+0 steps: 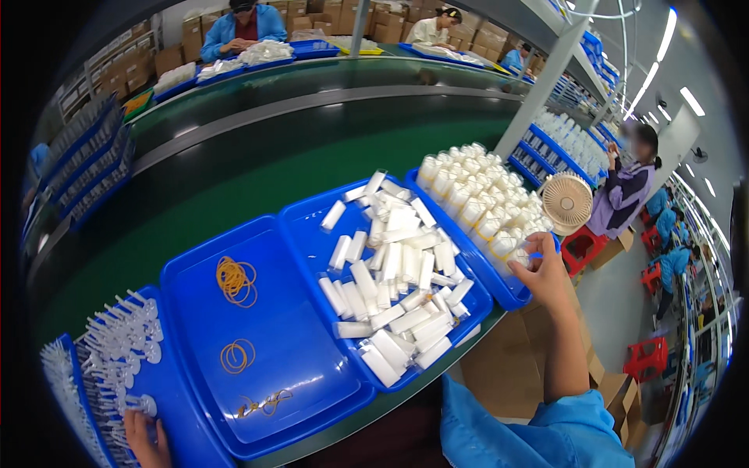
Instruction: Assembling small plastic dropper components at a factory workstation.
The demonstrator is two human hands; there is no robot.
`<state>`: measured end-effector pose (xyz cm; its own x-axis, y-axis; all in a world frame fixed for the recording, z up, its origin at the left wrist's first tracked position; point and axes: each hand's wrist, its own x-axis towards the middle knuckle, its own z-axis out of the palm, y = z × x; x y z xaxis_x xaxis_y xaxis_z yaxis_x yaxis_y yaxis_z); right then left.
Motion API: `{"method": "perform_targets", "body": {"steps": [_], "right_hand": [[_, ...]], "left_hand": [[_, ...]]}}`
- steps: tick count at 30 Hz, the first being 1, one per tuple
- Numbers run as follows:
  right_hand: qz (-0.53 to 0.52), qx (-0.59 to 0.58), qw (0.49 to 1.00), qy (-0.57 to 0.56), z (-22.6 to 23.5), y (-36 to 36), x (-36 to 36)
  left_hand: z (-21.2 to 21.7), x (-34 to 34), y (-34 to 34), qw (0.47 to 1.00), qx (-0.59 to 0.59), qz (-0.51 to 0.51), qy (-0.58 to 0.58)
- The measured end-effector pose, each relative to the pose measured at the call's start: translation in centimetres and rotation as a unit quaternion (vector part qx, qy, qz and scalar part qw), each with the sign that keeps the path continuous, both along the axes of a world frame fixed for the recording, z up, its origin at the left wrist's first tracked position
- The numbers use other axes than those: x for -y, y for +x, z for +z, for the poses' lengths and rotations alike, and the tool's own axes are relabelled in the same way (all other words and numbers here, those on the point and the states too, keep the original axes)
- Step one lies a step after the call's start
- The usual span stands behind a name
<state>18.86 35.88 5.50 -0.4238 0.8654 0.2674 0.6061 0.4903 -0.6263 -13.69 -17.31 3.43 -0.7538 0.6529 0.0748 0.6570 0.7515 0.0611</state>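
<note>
My right hand (544,269) is at the near end of the right blue tray (511,292). Its thumb and fingers close around a white wrapped bundle (518,256) standing among several like it, some with yellow bands. At the lower left, my left hand (148,443) has its fingers apart beside a white plastic piece with a round base (141,404). Whether the fingertips touch that piece is hard to make out. Many similar thin-stemmed white pieces (121,343) lie in the left blue tray (183,405).
Between my hands, one blue tray (296,390) holds yellow rubber bands (234,281); another holds white rectangular packets (390,265). A beige fan (567,201) stands beyond the bundles. Across the green conveyor belt (312,144), people work at trays. Cardboard boxes (507,351) sit below right.
</note>
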Motion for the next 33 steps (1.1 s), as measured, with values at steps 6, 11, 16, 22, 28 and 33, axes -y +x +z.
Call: {"method": "perform_targets", "body": {"steps": [6, 11, 16, 22, 28, 33], "right_hand": [[-0.007, 0.107, 0.956, 0.275, 2.5, -2.7, 4.3], [0.308, 0.060, 0.944, 0.099, 3.4, -11.0, 8.6], [0.317, 0.283, 0.861, 0.279, -1.2, -17.9, 8.5], [0.318, 0.214, 0.883, 0.270, -3.4, -19.5, 8.0], [0.393, -0.010, 0.917, 0.068, 1.6, -15.6, 10.1], [0.418, -0.143, 0.854, -0.275, 1.4, -12.7, 14.5]], "left_hand": [[-2.9, -0.4, -1.6, 0.987, -0.005, -0.073, 0.141], [-2.2, -2.5, -2.5, 0.987, -0.028, -0.094, 0.127], [-2.8, -4.4, -4.8, 0.986, -0.083, -0.092, 0.114], [-3.3, -4.3, -5.6, 0.981, -0.153, -0.068, 0.097], [1.5, -5.5, 2.8, 0.954, -0.046, 0.009, 0.296], [0.1, -7.2, 10.5, 0.759, 0.395, 0.057, 0.514]]}}
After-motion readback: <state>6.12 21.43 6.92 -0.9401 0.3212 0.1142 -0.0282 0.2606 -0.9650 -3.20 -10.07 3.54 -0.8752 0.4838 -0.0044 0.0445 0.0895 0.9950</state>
